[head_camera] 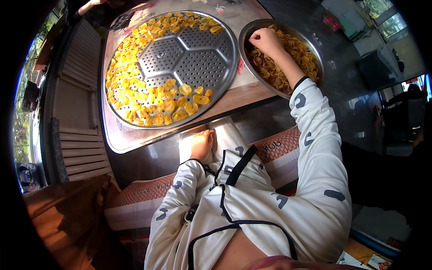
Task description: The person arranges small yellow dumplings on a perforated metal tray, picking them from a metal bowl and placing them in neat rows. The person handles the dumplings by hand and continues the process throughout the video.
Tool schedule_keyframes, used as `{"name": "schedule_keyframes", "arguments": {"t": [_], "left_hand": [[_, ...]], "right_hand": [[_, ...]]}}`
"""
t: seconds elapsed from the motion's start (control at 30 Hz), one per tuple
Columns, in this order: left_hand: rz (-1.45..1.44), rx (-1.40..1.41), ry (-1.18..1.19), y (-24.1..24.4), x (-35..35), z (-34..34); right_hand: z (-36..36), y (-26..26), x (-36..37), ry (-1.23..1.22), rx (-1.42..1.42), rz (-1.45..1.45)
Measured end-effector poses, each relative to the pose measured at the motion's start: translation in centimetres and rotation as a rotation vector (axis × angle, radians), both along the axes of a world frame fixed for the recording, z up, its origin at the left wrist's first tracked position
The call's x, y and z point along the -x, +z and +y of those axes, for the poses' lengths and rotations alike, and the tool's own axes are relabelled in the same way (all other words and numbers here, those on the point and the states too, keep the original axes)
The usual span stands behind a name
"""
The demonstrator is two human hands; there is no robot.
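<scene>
My right hand (267, 41) is over the left side of a large metal bowl (247, 64), fingers curled near its inner wall. Whether something is pinched there is hidden. Curled yellow-brown slices (298, 50), seemingly of dried food, fill much of the bowl. Left of it lies a wide, round, perforated metal tray (202, 67). Yellow slices (126, 74) cover its left side and curve along its far and near edges; bare metal shows at its centre and right. My left hand (201, 143) rests on my lap below the table edge, fingers curled, with nothing visible in it.
Tray and bowl stand on a table (249, 96) with a floral top; the bowl reaches past its right edge. A white radiator (84, 152) stands at the left by a window. Another person's arm (88, 6) shows at the top left. I sit on a patterned seat cover (283, 143).
</scene>
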State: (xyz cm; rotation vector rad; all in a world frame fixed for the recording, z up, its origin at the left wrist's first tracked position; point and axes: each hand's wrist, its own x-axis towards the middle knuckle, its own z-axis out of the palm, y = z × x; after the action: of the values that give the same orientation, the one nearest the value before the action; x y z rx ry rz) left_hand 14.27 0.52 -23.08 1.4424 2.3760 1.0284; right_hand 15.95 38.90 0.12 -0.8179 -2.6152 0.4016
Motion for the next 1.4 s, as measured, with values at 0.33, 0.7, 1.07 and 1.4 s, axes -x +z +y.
{"name": "schedule_keyframes", "arguments": {"t": [0.33,0.7,1.07,1.4], "left_hand": [[-0.039,-0.005,0.014,0.6,-0.1,0.1],[-0.057,-0.016,0.005,-0.6,0.0,-0.1],[-0.031,-0.030,0.030,-0.4,0.0,-0.3],[-0.035,-0.056,0.039,0.0,0.0,-0.4]], "right_hand": [[1.4,0.5,-1.9,0.072,0.193,0.236],[-2.5,3.0,-2.9,0.250,0.611,0.379],[-12.7,3.0,-1.1,0.298,0.703,0.368],[-16.2,-4.1,2.4,0.394,0.753,0.354]]}}
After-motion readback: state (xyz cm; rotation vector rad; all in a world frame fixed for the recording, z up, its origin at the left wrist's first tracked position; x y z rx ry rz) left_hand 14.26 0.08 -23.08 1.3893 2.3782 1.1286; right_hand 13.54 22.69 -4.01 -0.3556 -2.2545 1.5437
